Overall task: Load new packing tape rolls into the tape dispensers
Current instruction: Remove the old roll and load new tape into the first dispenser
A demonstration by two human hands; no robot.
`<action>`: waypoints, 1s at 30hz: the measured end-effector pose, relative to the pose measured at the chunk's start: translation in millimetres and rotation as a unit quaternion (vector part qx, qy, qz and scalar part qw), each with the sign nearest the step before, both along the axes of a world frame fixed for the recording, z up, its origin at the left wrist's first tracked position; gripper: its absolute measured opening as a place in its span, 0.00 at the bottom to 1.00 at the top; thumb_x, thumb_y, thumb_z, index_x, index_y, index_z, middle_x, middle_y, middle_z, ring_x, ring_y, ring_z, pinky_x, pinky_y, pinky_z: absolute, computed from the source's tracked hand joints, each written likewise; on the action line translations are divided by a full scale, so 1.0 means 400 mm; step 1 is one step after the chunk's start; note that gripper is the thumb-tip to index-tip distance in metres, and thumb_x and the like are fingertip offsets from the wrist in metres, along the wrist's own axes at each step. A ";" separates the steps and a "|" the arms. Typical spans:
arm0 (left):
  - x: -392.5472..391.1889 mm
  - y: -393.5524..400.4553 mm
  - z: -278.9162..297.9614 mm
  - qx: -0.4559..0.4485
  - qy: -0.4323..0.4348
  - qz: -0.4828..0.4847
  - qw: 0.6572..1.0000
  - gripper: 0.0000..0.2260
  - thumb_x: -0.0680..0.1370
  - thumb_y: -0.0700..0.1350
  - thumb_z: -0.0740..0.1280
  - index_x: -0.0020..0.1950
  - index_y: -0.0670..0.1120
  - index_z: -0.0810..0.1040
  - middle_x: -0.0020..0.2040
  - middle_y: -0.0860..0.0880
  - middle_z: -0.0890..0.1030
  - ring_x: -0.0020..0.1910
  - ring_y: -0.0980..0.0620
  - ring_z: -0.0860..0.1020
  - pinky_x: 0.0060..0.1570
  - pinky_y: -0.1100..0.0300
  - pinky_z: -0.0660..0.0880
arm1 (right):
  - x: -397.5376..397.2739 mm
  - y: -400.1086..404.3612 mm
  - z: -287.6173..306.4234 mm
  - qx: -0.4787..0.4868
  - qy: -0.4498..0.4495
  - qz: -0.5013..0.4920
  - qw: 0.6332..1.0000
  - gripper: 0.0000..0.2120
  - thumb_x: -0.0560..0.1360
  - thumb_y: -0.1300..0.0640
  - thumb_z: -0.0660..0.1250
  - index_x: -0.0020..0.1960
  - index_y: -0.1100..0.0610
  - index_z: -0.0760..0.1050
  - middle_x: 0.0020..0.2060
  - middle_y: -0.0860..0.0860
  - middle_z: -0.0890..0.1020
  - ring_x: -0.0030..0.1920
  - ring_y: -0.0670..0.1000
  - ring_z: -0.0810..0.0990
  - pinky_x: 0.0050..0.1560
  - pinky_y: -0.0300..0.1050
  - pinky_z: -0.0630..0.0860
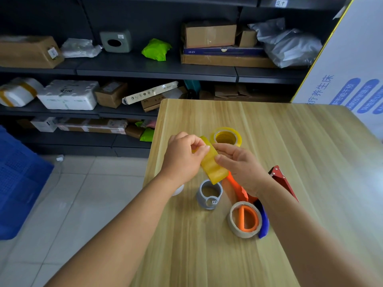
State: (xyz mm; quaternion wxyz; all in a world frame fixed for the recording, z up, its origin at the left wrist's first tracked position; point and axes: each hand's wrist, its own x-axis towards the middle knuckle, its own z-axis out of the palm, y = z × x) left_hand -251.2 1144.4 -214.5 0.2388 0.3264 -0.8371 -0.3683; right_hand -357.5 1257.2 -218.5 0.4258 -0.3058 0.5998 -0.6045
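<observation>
Head view: wooden table before parcel shelves; both hands' grip pinches yellow tape roll.

A light wood-grain table is filling the right side, its far left corner reaching toward dark metal shelving that is holding cardboard boxes, white foam cartons and bagged parcels. Pale floor tiles are reflecting soft light. A blue plastic crate is sitting at left; a white printed board is leaning at right.
</observation>
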 end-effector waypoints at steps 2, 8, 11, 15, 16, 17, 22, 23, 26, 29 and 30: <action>0.000 0.008 -0.001 -0.056 -0.002 0.013 0.998 0.06 0.76 0.47 0.67 0.40 0.50 0.74 0.45 0.52 0.75 0.51 0.50 0.71 0.48 0.60 0.67 | 0.002 -0.002 -0.001 0.011 0.043 -0.009 0.999 0.12 0.79 0.66 0.60 0.53 0.53 0.78 0.42 0.48 0.84 0.41 0.42 0.82 0.46 0.36 0.78; 0.005 0.017 -0.010 -0.044 0.001 0.058 0.997 0.07 0.79 0.47 0.62 0.43 0.47 0.71 0.41 0.50 0.76 0.41 0.48 0.74 0.40 0.56 0.70 | 0.017 -0.012 0.001 0.046 0.171 -0.065 0.982 0.08 0.80 0.58 0.61 0.51 0.54 0.79 0.36 0.47 0.80 0.33 0.37 0.76 0.36 0.30 0.72; 0.000 0.029 -0.008 -0.011 -0.016 0.078 0.997 0.07 0.80 0.48 0.60 0.45 0.46 0.71 0.40 0.50 0.77 0.40 0.48 0.74 0.39 0.57 0.68 | 0.012 -0.014 -0.008 0.091 0.251 -0.068 0.961 0.13 0.81 0.55 0.60 0.51 0.63 0.79 0.35 0.53 0.75 0.33 0.43 0.70 0.34 0.37 0.67; 0.002 0.010 -0.006 0.036 -0.029 0.112 0.993 0.07 0.80 0.47 0.61 0.46 0.45 0.72 0.39 0.52 0.74 0.41 0.49 0.73 0.40 0.59 0.66 | 0.012 0.007 -0.010 0.094 0.252 -0.021 0.963 0.12 0.77 0.52 0.67 0.59 0.54 0.75 0.40 0.44 0.78 0.38 0.38 0.76 0.40 0.31 0.70; 0.004 0.003 -0.008 0.044 -0.034 0.120 0.991 0.07 0.80 0.47 0.61 0.46 0.45 0.72 0.38 0.52 0.74 0.41 0.49 0.73 0.40 0.59 0.66 | 0.010 0.014 -0.013 0.103 0.246 -0.012 0.964 0.18 0.74 0.51 0.71 0.61 0.51 0.72 0.45 0.44 0.77 0.44 0.39 0.76 0.44 0.34 0.71; 0.005 -0.004 -0.013 0.049 -0.044 0.126 0.990 0.07 0.80 0.47 0.61 0.45 0.45 0.72 0.37 0.53 0.73 0.41 0.49 0.73 0.40 0.58 0.66 | 0.005 0.021 -0.018 0.116 0.250 -0.005 0.961 0.24 0.70 0.52 0.74 0.63 0.51 0.70 0.49 0.45 0.75 0.48 0.41 0.75 0.47 0.36 0.70; 0.006 -0.011 -0.058 0.115 -0.065 0.161 0.978 0.04 0.79 0.46 0.61 0.45 0.47 0.71 0.41 0.49 0.81 0.42 0.46 0.79 0.40 0.53 0.75 | -0.003 0.041 -0.045 0.179 0.297 0.002 0.938 0.25 0.70 0.56 0.74 0.64 0.51 0.69 0.55 0.46 0.75 0.54 0.47 0.74 0.52 0.42 0.72; 0.004 -0.006 -0.067 0.130 -0.064 0.159 0.977 0.02 0.78 0.45 0.60 0.46 0.47 0.71 0.42 0.49 0.80 0.42 0.47 0.79 0.40 0.53 0.75 | -0.003 0.044 -0.055 0.188 0.291 0.001 0.938 0.24 0.72 0.56 0.73 0.65 0.51 0.69 0.55 0.47 0.75 0.54 0.48 0.75 0.52 0.43 0.73; 0.000 0.008 -0.095 0.179 -0.076 0.106 0.975 0.07 0.78 0.39 0.59 0.49 0.50 0.73 0.47 0.50 0.79 0.45 0.48 0.78 0.42 0.55 0.75 | -0.013 0.052 -0.087 0.208 0.272 -0.007 0.940 0.19 0.75 0.52 0.70 0.64 0.50 0.71 0.55 0.49 0.78 0.55 0.51 0.78 0.56 0.48 0.76; 0.009 0.010 -0.121 0.254 -0.068 0.026 0.965 0.18 0.74 0.30 0.56 0.47 0.53 0.76 0.48 0.45 0.81 0.50 0.44 0.80 0.54 0.47 0.78 | -0.034 0.058 -0.108 0.239 0.265 0.000 0.934 0.18 0.77 0.51 0.66 0.66 0.49 0.71 0.60 0.48 0.77 0.59 0.51 0.77 0.61 0.51 0.75; 0.013 0.009 -0.128 0.258 -0.075 0.012 0.963 0.19 0.73 0.29 0.58 0.47 0.52 0.77 0.49 0.44 0.81 0.52 0.44 0.80 0.56 0.47 0.78 | -0.043 0.057 -0.115 0.243 0.266 0.006 0.933 0.18 0.77 0.50 0.65 0.66 0.50 0.71 0.62 0.48 0.76 0.61 0.51 0.76 0.63 0.52 0.73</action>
